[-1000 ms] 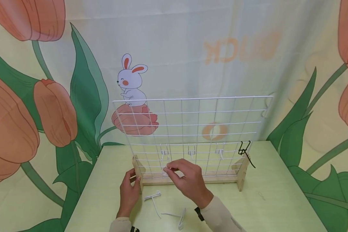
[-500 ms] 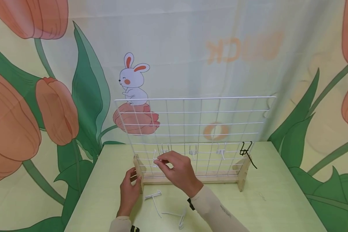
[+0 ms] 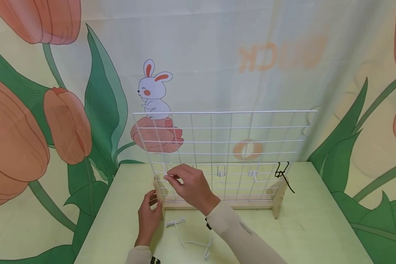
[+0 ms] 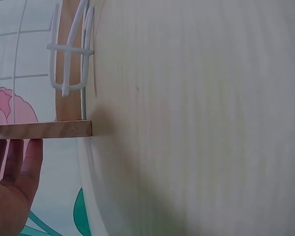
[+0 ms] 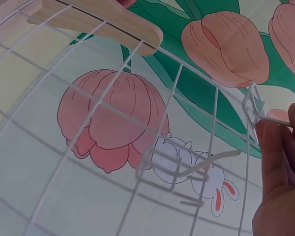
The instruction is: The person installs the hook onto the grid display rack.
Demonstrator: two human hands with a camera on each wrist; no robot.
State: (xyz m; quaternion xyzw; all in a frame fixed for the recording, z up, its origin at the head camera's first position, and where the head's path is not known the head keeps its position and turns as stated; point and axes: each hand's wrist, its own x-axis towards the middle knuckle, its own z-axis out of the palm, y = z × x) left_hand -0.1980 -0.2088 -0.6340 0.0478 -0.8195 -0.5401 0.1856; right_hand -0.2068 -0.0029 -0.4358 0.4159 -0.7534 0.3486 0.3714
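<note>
My right hand (image 3: 191, 187) pinches a white wire hook (image 5: 253, 108) by its prong, with the hook's frame right at the grid wires in the right wrist view. A white wire grid panel (image 3: 224, 112) stands upright in a wooden base. My left hand (image 3: 149, 220) grips the base's left wooden foot (image 4: 44, 130), thumb on one side and fingers on the other. One hung white hook (image 5: 172, 169) shows beside the right hand; in the head view that hand mostly covers it. Farther right hang two more white hooks, one here (image 3: 221, 173), and a black hook (image 3: 279, 173).
Two loose white hooks lie on the pale table in front of the base, one near the left hand (image 3: 175, 222) and another hook (image 3: 207, 251) by the right sleeve. A curtain (image 3: 198, 55) printed with tulips and a rabbit hangs behind.
My right hand has carried the pinched hook leftward and up along the grid, toward its left edge. The left hand stays on the wooden foot. The view has shifted slightly.
</note>
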